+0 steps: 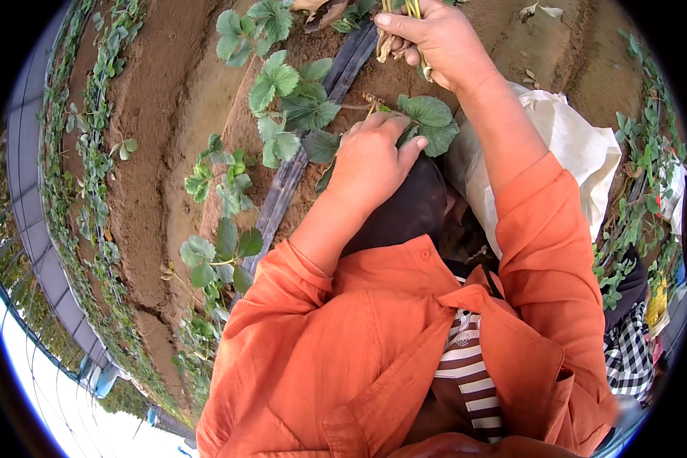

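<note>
My right hand (441, 46), at the top of the view, is closed round a small bunch of plant stalks (387, 44). Their pale, brownish ends hang below the fingers, while their upper part runs out of view. Lower and to the left, my left hand (370, 156) rests on a strawberry plant (429, 114) with broad, toothed green leaves. Its fingers curl down into the plant and the thumb stands off to the right. Leaves and the hand itself hide the fingertips, so the exact part gripped does not show.
A black flat drip hose (282, 191) runs along the soil bed, beside more strawberry plants (278, 80). A white sack (576, 141) stands right of my knee. Bare brown soil (149, 145) lies left, with further plant rows (99, 153) beyond. Checkered cloth (628, 347) shows at lower right.
</note>
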`<state>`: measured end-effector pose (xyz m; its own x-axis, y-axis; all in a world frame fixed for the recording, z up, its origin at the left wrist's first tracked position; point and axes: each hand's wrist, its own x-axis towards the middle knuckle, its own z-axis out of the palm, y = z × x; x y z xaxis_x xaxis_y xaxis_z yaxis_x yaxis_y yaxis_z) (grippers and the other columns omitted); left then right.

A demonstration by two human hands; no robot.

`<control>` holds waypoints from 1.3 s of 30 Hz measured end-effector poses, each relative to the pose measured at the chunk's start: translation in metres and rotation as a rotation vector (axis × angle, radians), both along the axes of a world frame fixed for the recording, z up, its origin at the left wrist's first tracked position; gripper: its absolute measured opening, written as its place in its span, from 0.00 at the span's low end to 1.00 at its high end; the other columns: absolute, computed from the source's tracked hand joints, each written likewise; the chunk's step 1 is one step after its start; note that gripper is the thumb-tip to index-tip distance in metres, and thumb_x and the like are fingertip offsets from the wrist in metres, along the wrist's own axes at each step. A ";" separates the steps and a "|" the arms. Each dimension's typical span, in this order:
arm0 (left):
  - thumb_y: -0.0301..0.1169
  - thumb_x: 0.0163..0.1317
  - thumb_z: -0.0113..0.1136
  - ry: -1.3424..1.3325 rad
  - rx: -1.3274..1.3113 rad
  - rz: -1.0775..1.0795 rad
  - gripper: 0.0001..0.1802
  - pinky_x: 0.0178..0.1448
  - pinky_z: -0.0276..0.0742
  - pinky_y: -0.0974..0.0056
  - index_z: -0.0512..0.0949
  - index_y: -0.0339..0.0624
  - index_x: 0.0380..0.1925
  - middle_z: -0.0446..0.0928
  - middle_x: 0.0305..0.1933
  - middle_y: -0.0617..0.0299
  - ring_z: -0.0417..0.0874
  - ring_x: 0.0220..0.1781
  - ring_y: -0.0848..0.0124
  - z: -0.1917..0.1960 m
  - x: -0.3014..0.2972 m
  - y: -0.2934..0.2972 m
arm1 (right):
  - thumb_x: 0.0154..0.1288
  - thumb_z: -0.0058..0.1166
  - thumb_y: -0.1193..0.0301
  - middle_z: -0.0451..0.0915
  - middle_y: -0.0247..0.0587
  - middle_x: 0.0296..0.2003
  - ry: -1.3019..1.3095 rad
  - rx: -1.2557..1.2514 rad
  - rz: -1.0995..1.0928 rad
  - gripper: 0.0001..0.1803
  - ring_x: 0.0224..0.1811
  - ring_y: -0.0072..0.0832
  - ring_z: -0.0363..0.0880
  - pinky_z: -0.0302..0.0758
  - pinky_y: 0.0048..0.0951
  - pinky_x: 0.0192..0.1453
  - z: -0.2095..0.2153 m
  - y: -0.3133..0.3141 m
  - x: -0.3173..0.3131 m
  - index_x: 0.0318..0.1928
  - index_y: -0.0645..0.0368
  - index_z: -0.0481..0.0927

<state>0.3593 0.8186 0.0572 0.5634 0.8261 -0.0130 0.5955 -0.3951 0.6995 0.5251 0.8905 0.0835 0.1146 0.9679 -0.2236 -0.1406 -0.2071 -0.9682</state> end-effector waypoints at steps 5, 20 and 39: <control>0.37 0.64 0.57 -0.120 -0.169 0.161 0.18 0.47 0.76 0.65 0.77 0.36 0.47 0.81 0.41 0.55 0.81 0.41 0.68 0.005 -0.028 0.029 | 0.63 0.55 0.72 0.78 0.37 0.29 -0.104 0.218 -0.456 0.10 0.24 0.18 0.73 0.61 0.17 0.20 0.096 -0.121 0.088 0.43 0.64 0.76; 0.36 0.52 0.59 0.732 0.014 -0.196 0.13 0.54 0.63 0.52 0.79 0.43 0.36 0.81 0.39 0.53 0.80 0.44 0.55 0.008 -0.018 0.054 | 0.54 0.54 0.68 0.74 0.56 0.53 -1.268 -0.486 0.437 0.23 0.59 0.49 0.69 0.65 0.37 0.62 -0.021 -0.260 0.107 0.51 0.63 0.75; 0.29 0.57 0.51 1.148 0.334 -0.567 0.11 0.58 0.63 0.55 0.83 0.48 0.35 0.82 0.43 0.60 0.81 0.49 0.63 0.007 0.047 0.114 | 0.58 0.55 0.73 0.81 0.46 0.37 -1.063 -0.261 0.118 0.14 0.37 0.37 0.80 0.74 0.31 0.43 0.091 -0.237 0.112 0.45 0.62 0.79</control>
